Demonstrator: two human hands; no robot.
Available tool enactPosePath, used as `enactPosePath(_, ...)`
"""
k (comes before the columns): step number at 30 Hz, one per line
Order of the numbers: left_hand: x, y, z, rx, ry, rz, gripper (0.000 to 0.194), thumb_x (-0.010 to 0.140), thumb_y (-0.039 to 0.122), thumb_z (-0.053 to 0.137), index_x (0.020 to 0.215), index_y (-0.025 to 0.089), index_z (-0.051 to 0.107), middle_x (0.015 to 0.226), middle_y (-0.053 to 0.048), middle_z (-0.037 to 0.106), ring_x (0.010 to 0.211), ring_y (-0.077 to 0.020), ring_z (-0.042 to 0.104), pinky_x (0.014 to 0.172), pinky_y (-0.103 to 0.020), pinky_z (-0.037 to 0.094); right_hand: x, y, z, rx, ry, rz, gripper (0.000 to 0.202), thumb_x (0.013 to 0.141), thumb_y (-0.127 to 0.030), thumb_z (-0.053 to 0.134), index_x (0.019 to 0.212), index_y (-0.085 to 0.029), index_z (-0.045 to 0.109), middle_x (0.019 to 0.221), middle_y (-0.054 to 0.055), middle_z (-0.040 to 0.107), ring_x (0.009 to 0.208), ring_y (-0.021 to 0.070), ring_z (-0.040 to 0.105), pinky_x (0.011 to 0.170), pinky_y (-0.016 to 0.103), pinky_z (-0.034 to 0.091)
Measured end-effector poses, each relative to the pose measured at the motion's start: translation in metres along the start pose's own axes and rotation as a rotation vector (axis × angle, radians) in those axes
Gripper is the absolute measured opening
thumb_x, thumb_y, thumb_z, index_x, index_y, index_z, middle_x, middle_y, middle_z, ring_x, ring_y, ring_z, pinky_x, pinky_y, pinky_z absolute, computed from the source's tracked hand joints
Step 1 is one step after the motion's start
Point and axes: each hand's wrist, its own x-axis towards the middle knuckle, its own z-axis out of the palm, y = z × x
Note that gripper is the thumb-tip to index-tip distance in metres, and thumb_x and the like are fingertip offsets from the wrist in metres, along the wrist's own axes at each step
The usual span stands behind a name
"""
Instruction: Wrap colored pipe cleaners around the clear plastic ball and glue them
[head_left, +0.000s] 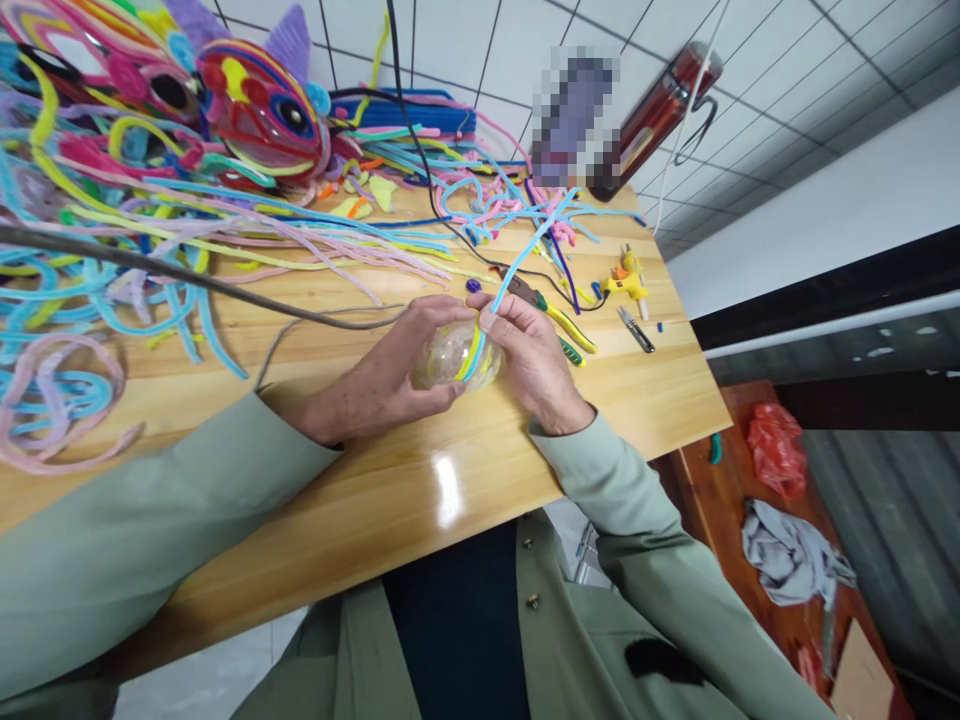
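My left hand is wrapped around a clear, rounded plastic ball, held just above the wooden table. Yellow and light blue fuzzy strips circle the ball's middle. Between the thumb and fingers of my right hand is a light blue pipe cleaner, pinched at the ball's side. Its long free end sticks up and away to the right. Behind my hands lie pliers with yellow and green handles, partly covered by my right hand. A small dark blue piece rests just beyond my fingers.
Loose pipe cleaners heap along the table's left and back. Decorated cat-like faces stand at the back left. A yellow glue gun, snips and a red thermos are at the right. Dark cables cross the table.
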Motion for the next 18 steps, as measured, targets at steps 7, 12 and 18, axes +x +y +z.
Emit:
enactPosePath(7, 0.0, 0.002, 0.002, 0.011, 0.046, -0.033, 0.058, 0.118, 0.063, 0.075, 0.168, 0.038, 0.059, 0.177, -0.012, 0.064, 0.168, -0.0356, 0.06, 0.146, -0.061, 0.05, 0.0, 0.0, -0.001, -0.023, -0.017, -0.02, 0.043, 0.08, -0.064, 0.107, 0.094, -0.03, 0.085, 0.125, 0.003, 0.089, 0.129, 0.0287, 0.078, 0.127, 0.051, 0.06)
enactPosePath(12, 0.0, 0.001, 0.0, 0.053, 0.067, 0.056, 0.071, 0.117, 0.054, 0.081, 0.179, 0.039, 0.05, 0.178, -0.012, 0.062, 0.168, -0.0353, 0.06, 0.146, -0.06, 0.05, -0.004, -0.01, 0.0, -0.033, -0.032, -0.068, 0.042, 0.083, -0.063, 0.107, 0.095, -0.031, 0.084, 0.127, 0.002, 0.088, 0.132, 0.0293, 0.078, 0.124, 0.05, 0.062)
enactPosePath(18, 0.001, -0.004, -0.005, 0.082, 0.004, 0.0, 0.079, 0.115, 0.055, 0.083, 0.183, 0.036, 0.048, 0.187, -0.013, 0.057, 0.176, -0.0399, 0.054, 0.151, -0.064, 0.043, 0.001, -0.019, -0.003, -0.096, -0.099, -0.097, 0.043, 0.081, -0.06, 0.11, 0.089, -0.03, 0.081, 0.131, 0.004, 0.086, 0.14, 0.0304, 0.075, 0.129, 0.049, 0.058)
